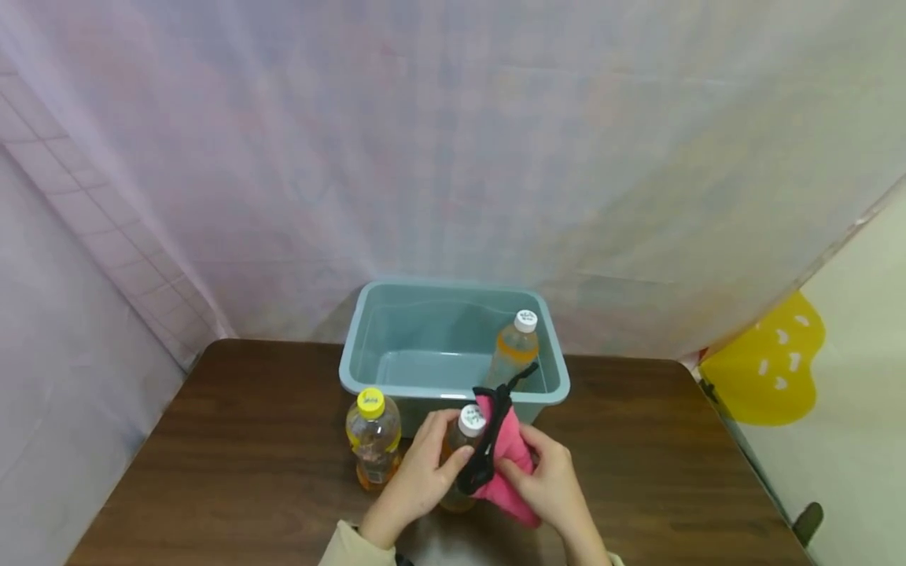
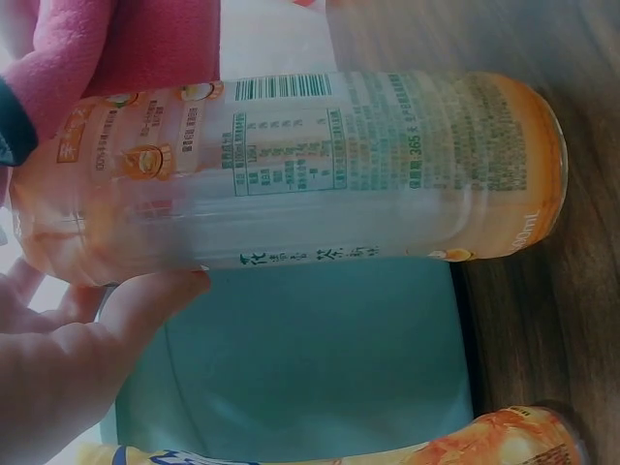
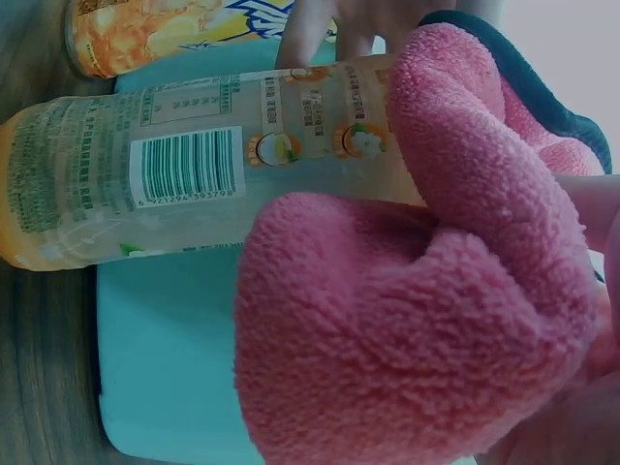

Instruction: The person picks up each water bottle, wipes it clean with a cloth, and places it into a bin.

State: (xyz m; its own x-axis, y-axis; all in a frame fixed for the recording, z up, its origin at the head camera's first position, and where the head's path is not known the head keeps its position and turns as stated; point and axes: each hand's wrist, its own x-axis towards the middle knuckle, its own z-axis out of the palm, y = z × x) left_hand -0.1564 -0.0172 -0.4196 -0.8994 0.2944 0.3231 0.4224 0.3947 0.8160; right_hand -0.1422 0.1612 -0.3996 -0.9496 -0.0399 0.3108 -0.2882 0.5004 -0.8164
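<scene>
A white-capped plastic drink bottle stands at the front of the tub, and its printed label fills the left wrist view. My left hand grips this bottle near its neck, thumb and fingers on either side. Beside the cap, my right hand pinches a folded pink cloth with black edging and a black cord. In the right wrist view the fluffy cloth lies against the upper part of the bottle and hides some of it.
Behind the hands is a light blue-green plastic tub, with another white-capped bottle inside at its right. A yellow-capped bottle stands left of my left hand on the dark wooden table. Pale curtains hang behind the table.
</scene>
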